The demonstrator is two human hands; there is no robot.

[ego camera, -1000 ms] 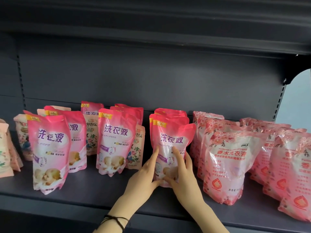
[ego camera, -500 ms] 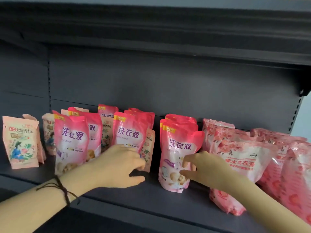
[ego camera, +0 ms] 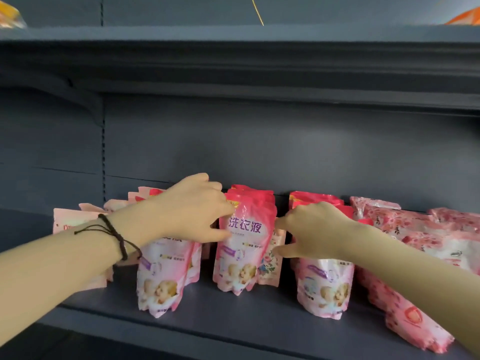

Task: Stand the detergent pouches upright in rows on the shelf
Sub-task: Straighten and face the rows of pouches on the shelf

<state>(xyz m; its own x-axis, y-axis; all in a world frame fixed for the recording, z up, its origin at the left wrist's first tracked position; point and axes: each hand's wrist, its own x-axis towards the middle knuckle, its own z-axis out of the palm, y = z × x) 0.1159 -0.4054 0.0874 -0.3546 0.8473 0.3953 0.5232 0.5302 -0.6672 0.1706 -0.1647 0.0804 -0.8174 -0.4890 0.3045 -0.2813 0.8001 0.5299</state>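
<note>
1. The left hand (ego camera: 192, 211), with a cord bracelet (ego camera: 117, 237) on its wrist, grasps the upper left edge of the middle baby-print pouch (ego camera: 241, 255). The thumb is on the front and the fingers curl over the top.
2. The right hand (ego camera: 314, 229) reaches toward that pouch's right edge with forefinger and thumb spread. I cannot tell whether they pinch it or the floral pouch (ego camera: 272, 263) just behind it.
3. The middle pouch stands upright near the centre of the dark shelf (ego camera: 233, 323), heading a file of like pouches that runs toward the far wall.
4. Done, as far as shown: the left baby-print pouch (ego camera: 161, 284) and the right baby-print pouch (ego camera: 324, 289) also stand upright at the near ends of their files, with gaps between the files.
5. Left, by my judgement:
   - The middle file needs squaring.
   - The rose-print pouches (ego camera: 415, 258) at right lean and crowd one another.
   - The pale pouches (ego camera: 67, 222) at far left are half hidden by the forearm, so their state is unclear.
6. The task looks well past halfway, at a tidying stage.
</note>
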